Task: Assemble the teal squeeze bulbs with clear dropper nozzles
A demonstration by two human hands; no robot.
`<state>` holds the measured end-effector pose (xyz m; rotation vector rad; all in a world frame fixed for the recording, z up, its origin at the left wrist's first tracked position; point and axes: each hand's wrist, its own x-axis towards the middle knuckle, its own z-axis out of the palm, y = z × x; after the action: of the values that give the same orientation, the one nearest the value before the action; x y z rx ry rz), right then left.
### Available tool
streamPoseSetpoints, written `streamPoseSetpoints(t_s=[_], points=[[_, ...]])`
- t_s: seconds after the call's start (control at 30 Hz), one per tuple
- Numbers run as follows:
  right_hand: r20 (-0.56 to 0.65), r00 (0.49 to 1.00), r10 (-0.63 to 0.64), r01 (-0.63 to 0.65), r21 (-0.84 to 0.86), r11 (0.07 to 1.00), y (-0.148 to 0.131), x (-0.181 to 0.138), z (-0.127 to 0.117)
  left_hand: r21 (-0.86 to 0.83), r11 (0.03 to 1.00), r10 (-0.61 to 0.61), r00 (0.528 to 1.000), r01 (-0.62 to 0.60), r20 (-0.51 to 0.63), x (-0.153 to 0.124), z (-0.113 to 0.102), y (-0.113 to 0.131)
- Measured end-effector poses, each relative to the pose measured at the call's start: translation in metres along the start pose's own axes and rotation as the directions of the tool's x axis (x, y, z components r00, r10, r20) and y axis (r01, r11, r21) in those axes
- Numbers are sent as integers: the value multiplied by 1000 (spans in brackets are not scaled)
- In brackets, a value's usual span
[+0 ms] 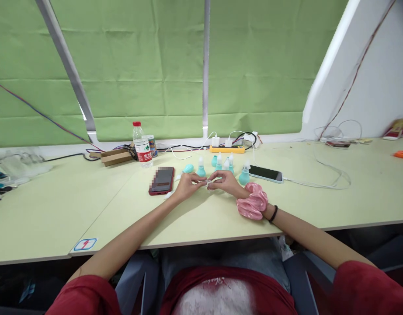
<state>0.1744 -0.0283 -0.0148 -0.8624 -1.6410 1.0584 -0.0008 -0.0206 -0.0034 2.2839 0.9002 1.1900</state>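
Observation:
My left hand [187, 186] and my right hand [228, 183] meet over the table, both with fingertips pinched on a small clear plastic piece [208, 183]. Its exact shape is largely covered by the fingers. Just beyond them stand several teal squeeze bulbs with clear tips, like nasal aspirators. One such aspirator [244, 176] is right of my right hand, and another aspirator [201, 169] rises behind my left fingertips. A teal bulb [214, 161] at the back shows no clear tip. Near my left hand, a teal bulb [188, 168] lies on its side.
A red-cased phone [162, 180] lies left of my hands; a second phone [265, 173], with a white cable, lies right. Behind are a water bottle [142, 146], a can [152, 145], a cardboard tray [118, 157] and a yellow power strip [227, 149]. The table edge [201, 242] runs before me.

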Motion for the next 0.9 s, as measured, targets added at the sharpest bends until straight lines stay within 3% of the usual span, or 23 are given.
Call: streamPoseSetpoints(t_s=[0.2, 0.47, 0.9], points=[[14, 1000, 25, -26, 123, 992, -3, 0, 0, 81, 996, 37, 999, -39, 22, -1, 1, 2], [12, 999, 32, -33, 163, 986, 2, 3, -2, 189, 973, 130, 991, -131, 17, -2, 2, 6], [-38, 998, 49, -43, 150, 988, -3, 1, -1, -34, 999, -17, 1000, 17, -8, -6, 11, 6]])
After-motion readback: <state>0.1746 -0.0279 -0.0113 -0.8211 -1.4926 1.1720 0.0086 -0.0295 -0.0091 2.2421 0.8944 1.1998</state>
